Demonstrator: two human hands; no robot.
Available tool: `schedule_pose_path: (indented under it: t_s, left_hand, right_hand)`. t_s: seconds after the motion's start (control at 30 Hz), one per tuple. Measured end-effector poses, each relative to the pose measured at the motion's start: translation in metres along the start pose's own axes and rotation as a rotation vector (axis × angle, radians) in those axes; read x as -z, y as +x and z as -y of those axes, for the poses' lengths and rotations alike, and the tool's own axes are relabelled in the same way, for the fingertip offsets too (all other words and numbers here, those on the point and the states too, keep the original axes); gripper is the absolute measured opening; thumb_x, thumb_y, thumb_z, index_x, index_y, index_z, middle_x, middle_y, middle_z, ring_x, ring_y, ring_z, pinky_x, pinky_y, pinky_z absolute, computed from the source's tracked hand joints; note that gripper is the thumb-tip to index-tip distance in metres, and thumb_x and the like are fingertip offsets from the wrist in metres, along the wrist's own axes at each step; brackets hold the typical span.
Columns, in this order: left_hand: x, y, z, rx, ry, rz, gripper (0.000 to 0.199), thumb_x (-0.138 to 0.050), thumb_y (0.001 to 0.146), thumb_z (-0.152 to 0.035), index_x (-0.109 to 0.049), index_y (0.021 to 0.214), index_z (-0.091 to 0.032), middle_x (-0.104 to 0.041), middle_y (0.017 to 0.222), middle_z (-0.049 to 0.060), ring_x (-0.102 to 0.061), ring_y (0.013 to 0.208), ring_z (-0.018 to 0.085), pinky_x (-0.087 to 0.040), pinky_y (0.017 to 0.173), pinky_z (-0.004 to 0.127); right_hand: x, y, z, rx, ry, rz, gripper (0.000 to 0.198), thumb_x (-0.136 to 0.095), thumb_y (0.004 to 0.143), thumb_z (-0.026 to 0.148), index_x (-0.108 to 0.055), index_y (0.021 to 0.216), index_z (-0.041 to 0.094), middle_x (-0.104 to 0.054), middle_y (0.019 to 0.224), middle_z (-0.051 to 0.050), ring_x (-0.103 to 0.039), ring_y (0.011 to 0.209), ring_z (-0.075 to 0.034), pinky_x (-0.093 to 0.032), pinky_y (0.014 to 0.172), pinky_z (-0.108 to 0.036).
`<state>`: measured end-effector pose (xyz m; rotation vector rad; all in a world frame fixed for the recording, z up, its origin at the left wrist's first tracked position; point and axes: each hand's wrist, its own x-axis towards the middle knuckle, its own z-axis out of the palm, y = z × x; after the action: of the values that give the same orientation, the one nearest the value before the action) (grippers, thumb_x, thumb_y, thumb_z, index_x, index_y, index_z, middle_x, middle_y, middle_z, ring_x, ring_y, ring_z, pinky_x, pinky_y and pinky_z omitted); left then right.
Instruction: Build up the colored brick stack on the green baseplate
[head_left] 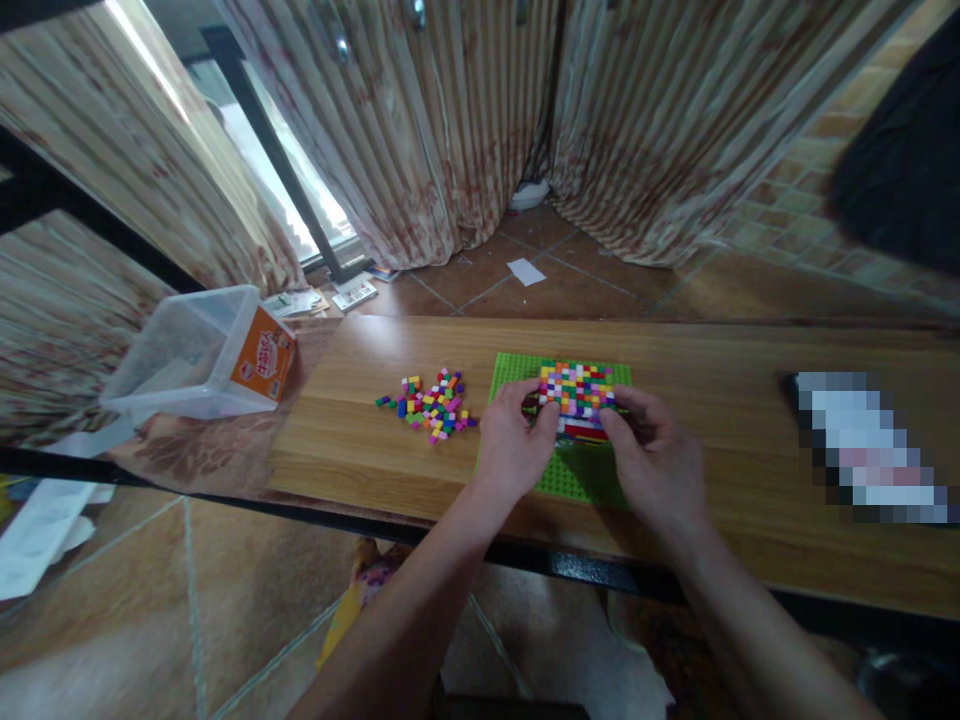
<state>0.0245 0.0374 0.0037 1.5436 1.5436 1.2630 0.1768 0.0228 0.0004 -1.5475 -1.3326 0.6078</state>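
A block of many-coloured toy bricks (576, 388) sits over the green baseplate (564, 478) on the wooden table. My left hand (517, 432) grips the block's left side, thumb at its near corner and fingers at the far side. On the opposite side my right hand (654, 445) holds it in the same way, thumb near the front corner. Red and white bricks show along the block's near side. Whether the block is pressed onto the baseplate or raised from it I cannot tell. To the left lies a loose pile of small coloured bricks (439, 405).
A clear plastic box (202, 350) with an orange label stands at the table's left end. A pixelated dark-edged object (874, 445) lies at the right. Curtains (420, 130) hang behind the table, and a white paper (526, 271) lies on the tiled floor.
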Motion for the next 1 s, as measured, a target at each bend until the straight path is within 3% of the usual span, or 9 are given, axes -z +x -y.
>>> schedule_pose_path:
  t_s: [0.4, 1.0]
  left_hand:
    - [-0.0008, -0.0020, -0.0015, 0.002, 0.007, -0.021, 0.023, -0.063, 0.089, -0.027, -0.065, 0.108, -0.015, -0.071, 0.103, 0.010, -0.068, 0.090, 0.021, -0.057, 0.081, 0.036]
    - [-0.0024, -0.0010, -0.0070, 0.063, 0.008, -0.030, 0.029, -0.073, 0.083, -0.032, -0.065, 0.106, -0.016, -0.071, 0.106, 0.011, -0.067, 0.098, 0.023, -0.054, 0.086, 0.038]
  right_hand:
    - [0.0000, -0.0003, 0.0041, -0.021, -0.008, 0.001, 0.039, -0.063, 0.085, 0.042, -0.068, 0.114, 0.017, -0.075, 0.105, -0.012, -0.071, 0.088, -0.024, -0.057, 0.083, -0.043]
    - [0.0012, 0.0007, 0.0066, -0.013, -0.026, 0.011, 0.040, -0.063, 0.085, 0.044, -0.068, 0.114, 0.017, -0.075, 0.105, -0.012, -0.071, 0.085, -0.024, -0.057, 0.080, -0.042]
